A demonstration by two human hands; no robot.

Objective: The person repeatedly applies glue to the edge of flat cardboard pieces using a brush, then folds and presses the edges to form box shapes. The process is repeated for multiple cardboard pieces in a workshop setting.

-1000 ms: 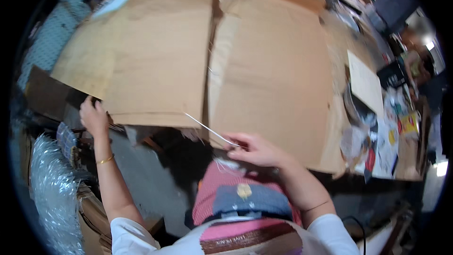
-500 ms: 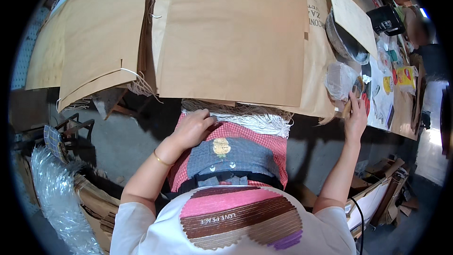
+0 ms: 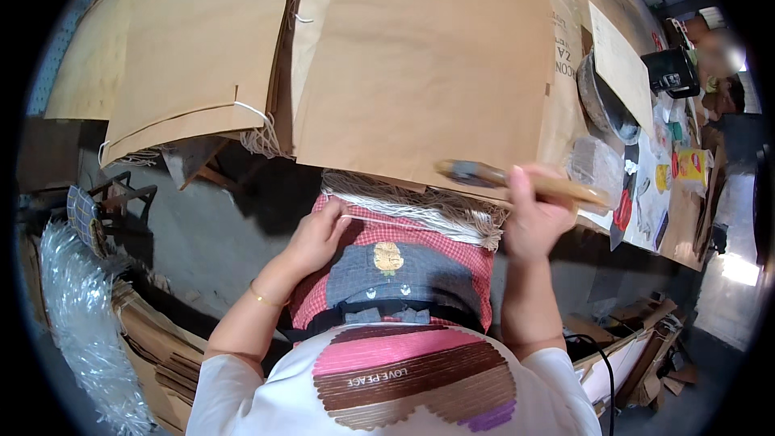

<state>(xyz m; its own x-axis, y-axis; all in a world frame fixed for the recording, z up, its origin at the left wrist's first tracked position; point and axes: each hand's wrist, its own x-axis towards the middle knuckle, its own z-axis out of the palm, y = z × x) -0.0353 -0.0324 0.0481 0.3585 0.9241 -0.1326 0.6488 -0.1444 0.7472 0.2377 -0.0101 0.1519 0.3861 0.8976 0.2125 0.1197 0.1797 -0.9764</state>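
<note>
My right hand [image 3: 534,222] grips a wooden-handled brush [image 3: 483,173]. It hangs over the front edge of a large brown paper stack [image 3: 420,64], its dark head pointing left and blurred by motion. In front of the table, my left hand [image 3: 315,236] pinches the end of a white cord [image 3: 379,220]. That cord runs right toward a bundle of white and tan cords [image 3: 428,214], which lies across the top of my red checked apron [image 3: 476,278] under the table edge.
Another stack of brown paper sheets [image 3: 202,40] with cord loops lies left. At right are a metal basin [image 3: 596,97] beneath a pale board [image 3: 622,64], a clear plastic bag [image 3: 596,163], red-handled scissors [image 3: 622,210] and a black container [image 3: 672,73]. Shiny plastic strips [image 3: 81,331] hang low left.
My right hand has brought the brush from beside the plastic bag leftward to the paper's front edge. My left hand has drawn slightly back, with a white cord now showing in its fingers.
</note>
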